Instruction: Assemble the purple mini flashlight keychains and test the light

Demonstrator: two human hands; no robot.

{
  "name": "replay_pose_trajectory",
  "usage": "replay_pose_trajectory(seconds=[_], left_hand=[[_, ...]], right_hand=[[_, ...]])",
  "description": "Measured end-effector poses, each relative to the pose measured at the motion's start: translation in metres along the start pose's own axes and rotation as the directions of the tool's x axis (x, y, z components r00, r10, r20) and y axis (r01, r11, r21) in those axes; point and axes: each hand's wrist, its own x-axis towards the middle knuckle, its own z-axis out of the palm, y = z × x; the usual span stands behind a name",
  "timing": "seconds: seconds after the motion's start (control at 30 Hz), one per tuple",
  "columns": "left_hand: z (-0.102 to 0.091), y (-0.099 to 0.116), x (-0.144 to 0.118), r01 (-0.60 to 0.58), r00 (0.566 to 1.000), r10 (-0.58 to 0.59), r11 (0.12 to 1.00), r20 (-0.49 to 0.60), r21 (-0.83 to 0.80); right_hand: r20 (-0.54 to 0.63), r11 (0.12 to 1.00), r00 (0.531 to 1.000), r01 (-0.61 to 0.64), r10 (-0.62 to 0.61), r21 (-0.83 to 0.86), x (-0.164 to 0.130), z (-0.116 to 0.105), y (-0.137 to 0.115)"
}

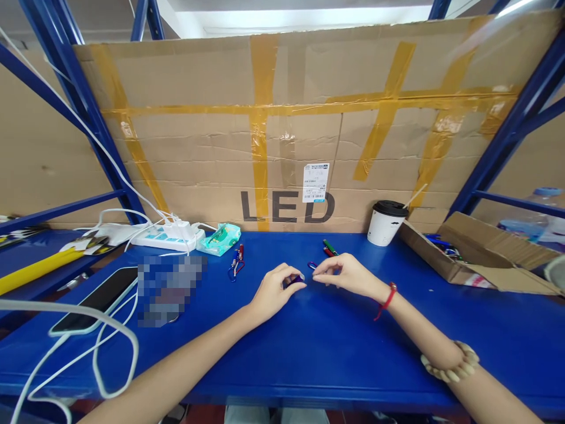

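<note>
Over the middle of the blue table, my left hand point(276, 292) is curled, thumb and fingers closed around a small dark purple object point(299, 278), mostly hidden in the grip. A short gap away is my right hand point(348, 274), its thumb and fingertips drawn together in a pinch; anything between them is too small to make out. A purple-blue carabiner loop point(312, 265) shows just beyond its fingertips. Behind that hand lie a green stick-shaped piece point(329, 246) and a red one point(328, 252), partly covered. Further left rest red stick-shaped pieces point(241, 253) with blue and red carabiner clips point(233, 272).
A lidded paper cup point(383, 224) with a straw and an open cardboard box point(459, 259) of small coloured pieces stand right. Left are a wipes pack point(222, 238), a power strip point(165, 235), a phone point(99, 300) and looping white cables point(132, 347). A large cardboard panel point(212, 147) closes the back.
</note>
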Motion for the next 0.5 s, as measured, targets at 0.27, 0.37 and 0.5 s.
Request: replay_pose_trajectory(seconds=[0.27,0.37,0.5], left_hand=[[0.0,0.0,-0.001,-0.033,0.999,0.034,0.999,0.026,-0.034],[0.0,0.0,-0.001,-0.025,0.999,0.026,0.999,0.038,-0.036],[0.0,0.0,0.0,-0.012,0.999,0.014,0.999,0.038,-0.047]], right_hand=[[0.031,0.987,0.999,-0.029,0.024,0.158,-0.002,0.017,-0.013],[-0.004,0.988,1.0,-0.028,0.029,0.153,0.0,0.02,-0.011],[-0.112,0.994,0.993,0.033,-0.02,0.109,0.0,0.019,-0.01]])
